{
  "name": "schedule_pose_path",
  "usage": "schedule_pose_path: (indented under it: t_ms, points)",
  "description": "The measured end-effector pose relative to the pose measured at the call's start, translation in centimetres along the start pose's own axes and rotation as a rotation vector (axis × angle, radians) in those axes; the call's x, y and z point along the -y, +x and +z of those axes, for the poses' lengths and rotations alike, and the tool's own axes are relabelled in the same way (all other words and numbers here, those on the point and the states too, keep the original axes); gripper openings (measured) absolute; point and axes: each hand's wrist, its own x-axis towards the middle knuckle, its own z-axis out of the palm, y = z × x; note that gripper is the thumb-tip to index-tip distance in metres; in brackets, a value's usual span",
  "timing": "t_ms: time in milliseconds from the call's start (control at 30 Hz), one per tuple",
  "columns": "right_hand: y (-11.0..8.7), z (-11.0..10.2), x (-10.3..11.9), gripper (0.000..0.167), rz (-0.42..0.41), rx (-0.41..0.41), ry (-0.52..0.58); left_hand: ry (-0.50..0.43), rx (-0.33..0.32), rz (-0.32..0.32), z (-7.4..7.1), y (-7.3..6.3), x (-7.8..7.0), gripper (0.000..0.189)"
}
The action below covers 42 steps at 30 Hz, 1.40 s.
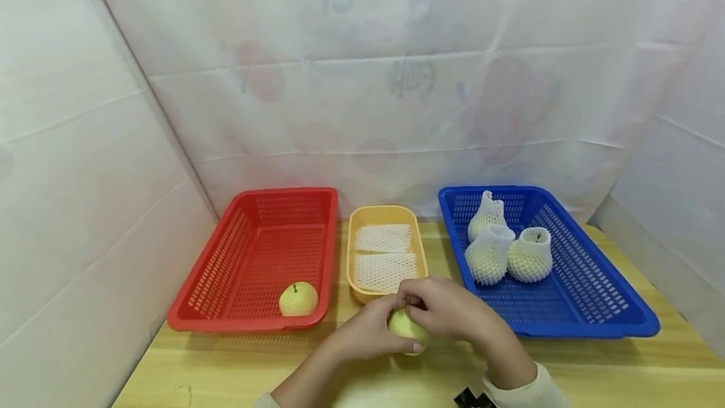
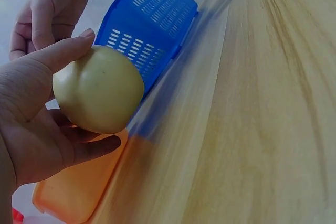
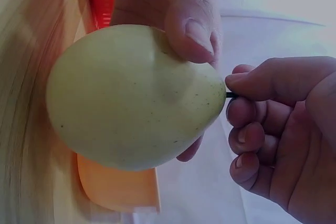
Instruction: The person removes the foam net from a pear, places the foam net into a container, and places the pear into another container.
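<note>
A pale yellow-green pear [image 1: 405, 326] is held in front of the small yellow tray. My left hand [image 1: 365, 331] grips it, with the thumb on one side and fingers on the other, as the left wrist view shows of the bare pear [image 2: 100, 90]. At its top, my right hand [image 1: 450, 310] pinches the short dark stem [image 3: 230, 95] between thumb and forefinger, the other fingers curled in. One more bare pear [image 1: 298, 299] sits at the near right corner of the red basket [image 1: 249, 325].
The yellow tray [image 1: 352, 238] between the baskets holds two flat white foam nets [image 1: 386, 271]. On the right, a blue basket [image 1: 589, 329] contains three pears in white foam nets [image 1: 529, 257]. All stand on a wooden table [image 1: 226, 370] before white cloth walls.
</note>
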Motion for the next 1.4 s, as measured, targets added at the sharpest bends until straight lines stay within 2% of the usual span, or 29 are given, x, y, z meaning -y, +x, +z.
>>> schedule_pose_path:
  t_ms: [167,400,733,933,1167,1400]
  points:
    - [-0.03,-0.15,-0.17,0.016,-0.023,-0.032,0.014,-0.034,0.006,0.012,-0.21,0.16,-0.21,0.045]
    - [-0.1,-0.34,-0.18,0.012,-0.016,0.003,0.03,-0.043,-0.007,0.039,-0.15,0.0,-0.21,0.047]
    - [0.01,-0.46,0.19,0.016,-0.008,-0.033,0.007,-0.112,0.003,0.027,-0.45,-0.01,-0.53,0.05]
    - [-0.1,-0.26,0.1,0.015,-0.008,-0.038,-0.006,-0.12,0.018,0.043,-0.25,0.08,-0.32,0.05]
    - [-0.42,-0.19,0.05,0.015,0.005,-0.033,-0.001,-0.117,0.03,0.03,0.01,0.13,-0.25,0.051]
    - [-0.38,-0.23,0.22,0.015,0.001,-0.03,-0.021,-0.094,0.015,0.063,0.18,0.13,-0.09,0.053]
